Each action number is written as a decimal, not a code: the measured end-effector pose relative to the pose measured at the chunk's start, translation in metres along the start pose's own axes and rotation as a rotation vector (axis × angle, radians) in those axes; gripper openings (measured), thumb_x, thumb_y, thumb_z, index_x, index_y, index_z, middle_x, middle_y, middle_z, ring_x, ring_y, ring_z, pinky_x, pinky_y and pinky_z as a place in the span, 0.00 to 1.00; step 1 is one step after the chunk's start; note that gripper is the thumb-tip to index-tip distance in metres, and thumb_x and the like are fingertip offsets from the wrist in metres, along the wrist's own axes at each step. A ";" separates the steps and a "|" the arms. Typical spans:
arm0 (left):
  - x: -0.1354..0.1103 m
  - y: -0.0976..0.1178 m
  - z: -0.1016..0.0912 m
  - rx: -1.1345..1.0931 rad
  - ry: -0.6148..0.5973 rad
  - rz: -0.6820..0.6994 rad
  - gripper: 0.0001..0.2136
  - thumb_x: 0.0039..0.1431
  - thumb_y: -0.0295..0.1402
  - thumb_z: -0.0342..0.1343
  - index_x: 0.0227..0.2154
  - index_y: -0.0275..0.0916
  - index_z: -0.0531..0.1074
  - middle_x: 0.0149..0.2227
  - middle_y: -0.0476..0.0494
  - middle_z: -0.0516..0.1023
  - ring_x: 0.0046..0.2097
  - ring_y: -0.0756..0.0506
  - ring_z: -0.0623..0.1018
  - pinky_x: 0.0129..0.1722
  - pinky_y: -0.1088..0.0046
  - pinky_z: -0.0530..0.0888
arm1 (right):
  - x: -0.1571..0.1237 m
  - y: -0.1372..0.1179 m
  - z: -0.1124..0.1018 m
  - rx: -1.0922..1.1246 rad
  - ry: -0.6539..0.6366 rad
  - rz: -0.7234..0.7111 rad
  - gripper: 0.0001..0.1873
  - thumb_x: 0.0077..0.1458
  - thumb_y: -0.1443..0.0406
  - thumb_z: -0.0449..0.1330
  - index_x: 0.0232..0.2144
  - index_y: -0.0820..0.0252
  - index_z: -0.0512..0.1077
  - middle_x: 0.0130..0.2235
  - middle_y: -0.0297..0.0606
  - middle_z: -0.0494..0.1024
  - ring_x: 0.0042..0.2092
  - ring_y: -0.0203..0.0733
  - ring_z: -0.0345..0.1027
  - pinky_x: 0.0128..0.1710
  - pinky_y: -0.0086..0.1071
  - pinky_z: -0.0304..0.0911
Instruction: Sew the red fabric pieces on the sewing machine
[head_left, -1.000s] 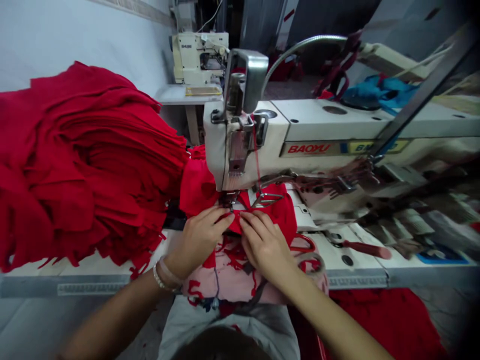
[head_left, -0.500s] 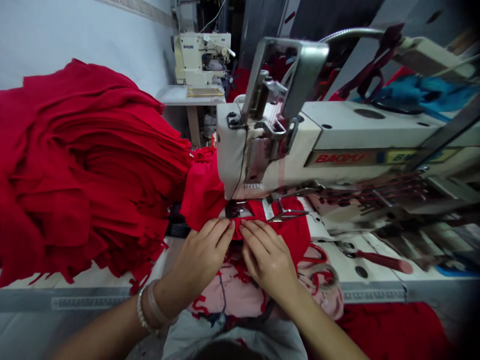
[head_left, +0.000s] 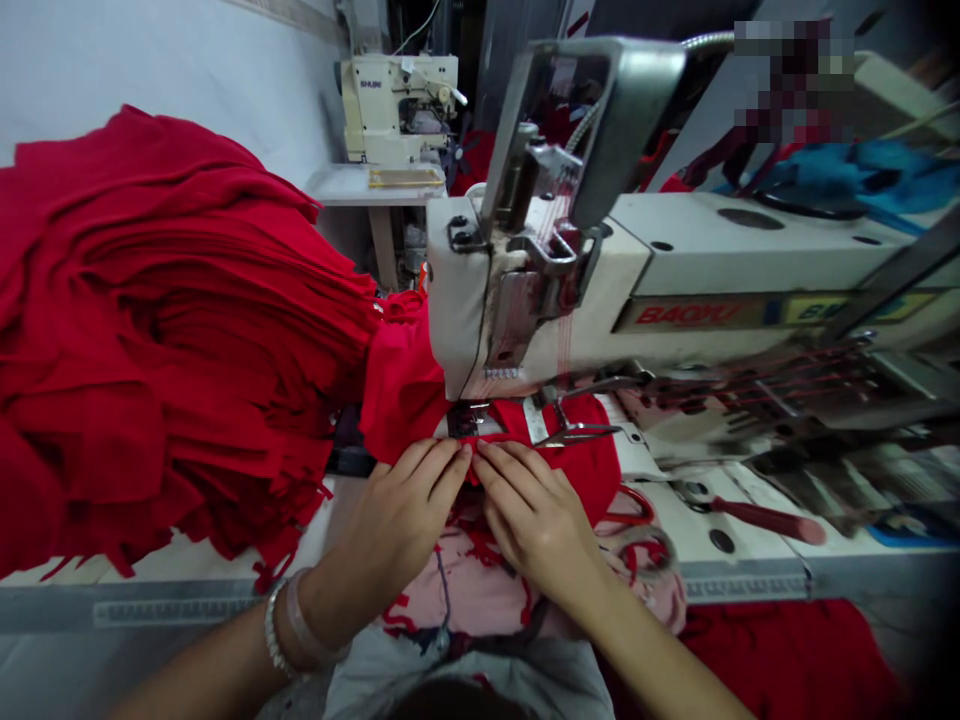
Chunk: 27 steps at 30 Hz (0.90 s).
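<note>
Room: A sewing workshop with a white wall (head_left: pixel 150 60) and a cream sewing machine (head_left: pixel 397 110) on a small table (head_left: pixel 367 185) in the background.
Left side: A large pile of cut red fabric (head_left: pixel 165 340) with fringed edges covers the tabletop (head_left: pixel 172 553).
Right side: A cream Baoyu sewing machine (head_left: pixel 712 250) fills this side, with a red-handled screwdriver (head_left: pixel 765 520) on its table.
Lap: Pink cloth (head_left: pixel 450 590) with red scraps lies beneath the hands.
Work piece: A red fabric panel (head_left: pixel 577 455) lies under the presser foot (head_left: pixel 466 420), its long axis running sideways, from bunched cloth at the left of the machine to the right.
Hands: The left hand (head_left: pixel 397 525) and right hand (head_left: pixel 532 520) are equally near, side by side on the panel just in front of the foot, fingertips almost meeting. Whether they pinch the fold cannot be told.
</note>
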<state>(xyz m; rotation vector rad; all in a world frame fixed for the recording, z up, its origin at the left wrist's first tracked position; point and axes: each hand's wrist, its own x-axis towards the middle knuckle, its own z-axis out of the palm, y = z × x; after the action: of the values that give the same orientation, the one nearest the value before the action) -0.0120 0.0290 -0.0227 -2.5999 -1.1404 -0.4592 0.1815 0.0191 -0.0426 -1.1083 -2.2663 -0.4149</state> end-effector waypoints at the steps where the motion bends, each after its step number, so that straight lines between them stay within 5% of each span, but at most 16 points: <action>1: 0.000 -0.001 0.000 -0.019 -0.009 0.002 0.20 0.66 0.21 0.39 0.58 0.32 0.66 0.54 0.37 0.74 0.53 0.41 0.73 0.39 0.68 0.74 | 0.000 0.001 -0.001 0.002 -0.003 -0.003 0.17 0.62 0.70 0.53 0.50 0.69 0.73 0.52 0.45 0.76 0.53 0.49 0.65 0.46 0.40 0.68; 27: 0.003 -0.006 0.002 0.068 -0.054 -0.006 0.20 0.65 0.22 0.40 0.56 0.32 0.68 0.57 0.36 0.73 0.55 0.40 0.73 0.39 0.66 0.76 | 0.008 0.004 0.003 0.005 -0.019 0.005 0.18 0.62 0.70 0.51 0.50 0.71 0.73 0.51 0.47 0.77 0.51 0.47 0.68 0.40 0.38 0.67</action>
<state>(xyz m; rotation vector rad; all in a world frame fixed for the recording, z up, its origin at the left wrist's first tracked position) -0.0141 0.0362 -0.0227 -2.5650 -1.1609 -0.3472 0.1798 0.0281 -0.0397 -1.1195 -2.2793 -0.3980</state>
